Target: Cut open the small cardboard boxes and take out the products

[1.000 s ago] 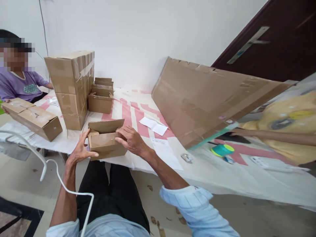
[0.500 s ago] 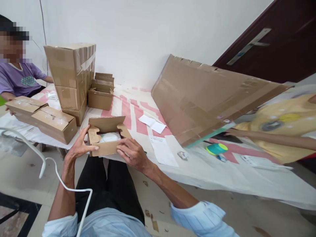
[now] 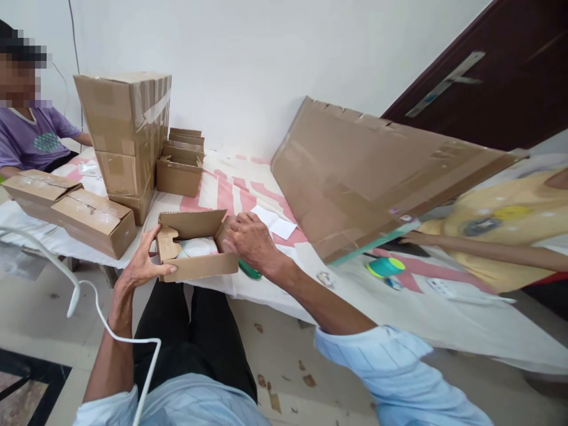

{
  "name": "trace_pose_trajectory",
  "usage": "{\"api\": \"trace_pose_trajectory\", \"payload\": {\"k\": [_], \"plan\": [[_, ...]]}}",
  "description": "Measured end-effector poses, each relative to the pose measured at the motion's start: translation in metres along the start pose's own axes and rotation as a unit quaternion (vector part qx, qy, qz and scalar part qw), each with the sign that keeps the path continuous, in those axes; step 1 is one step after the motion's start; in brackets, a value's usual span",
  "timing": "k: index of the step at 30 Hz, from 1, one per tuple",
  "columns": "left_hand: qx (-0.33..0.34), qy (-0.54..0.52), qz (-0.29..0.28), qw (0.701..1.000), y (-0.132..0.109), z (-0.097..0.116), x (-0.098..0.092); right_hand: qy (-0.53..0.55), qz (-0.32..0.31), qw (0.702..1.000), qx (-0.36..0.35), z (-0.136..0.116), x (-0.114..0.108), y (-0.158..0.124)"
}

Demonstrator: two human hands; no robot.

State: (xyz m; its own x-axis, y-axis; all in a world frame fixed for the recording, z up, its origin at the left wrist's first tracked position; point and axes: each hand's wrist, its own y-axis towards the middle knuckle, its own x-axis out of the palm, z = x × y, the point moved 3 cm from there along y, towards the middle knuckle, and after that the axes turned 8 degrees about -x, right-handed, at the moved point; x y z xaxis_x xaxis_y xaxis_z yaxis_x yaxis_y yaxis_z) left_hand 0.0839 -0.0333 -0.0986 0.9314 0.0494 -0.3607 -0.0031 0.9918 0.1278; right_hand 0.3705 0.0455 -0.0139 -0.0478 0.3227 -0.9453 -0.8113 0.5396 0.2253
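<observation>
A small open cardboard box (image 3: pixel 202 267) sits at the table's near edge, its back lid flap standing up. Inside lies a white round item (image 3: pixel 198 247), partly hidden by the walls. My left hand (image 3: pixel 144 260) grips the box's left end, thumb along the front wall and fingers behind. At the right end, my right hand (image 3: pixel 254 241) has its fingers curled on the side flap, which is bent outward. A green object (image 3: pixel 249 270) lies on the table just below my right hand, partly covered by it.
Taped cartons (image 3: pixel 119 130) stand stacked at the left, with closed boxes (image 3: pixel 95 216) before them and open boxes (image 3: pixel 180 177) behind. A large cardboard sheet (image 3: pixel 355 171) leans on the right. Papers (image 3: pixel 281 228) and a teal-yellow roll (image 3: pixel 386 267) lie about. People sit at both sides.
My right hand has moved from the box's front right corner up and right onto the side flap, which now leans outward. The green object shows more. My left hand keeps its grip.
</observation>
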Motion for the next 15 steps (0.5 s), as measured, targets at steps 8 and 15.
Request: {"api": "trace_pose_trajectory", "payload": {"k": [8,15], "plan": [[-0.001,-0.001,0.002,1.0,-0.005,0.003,0.003,0.073,-0.163,0.983,-0.038,0.0,0.021,0.038],[-0.006,0.004,-0.002,1.0,-0.003,-0.005,0.001,0.155,-0.207,0.962,-0.091,0.001,0.046,0.057]]}}
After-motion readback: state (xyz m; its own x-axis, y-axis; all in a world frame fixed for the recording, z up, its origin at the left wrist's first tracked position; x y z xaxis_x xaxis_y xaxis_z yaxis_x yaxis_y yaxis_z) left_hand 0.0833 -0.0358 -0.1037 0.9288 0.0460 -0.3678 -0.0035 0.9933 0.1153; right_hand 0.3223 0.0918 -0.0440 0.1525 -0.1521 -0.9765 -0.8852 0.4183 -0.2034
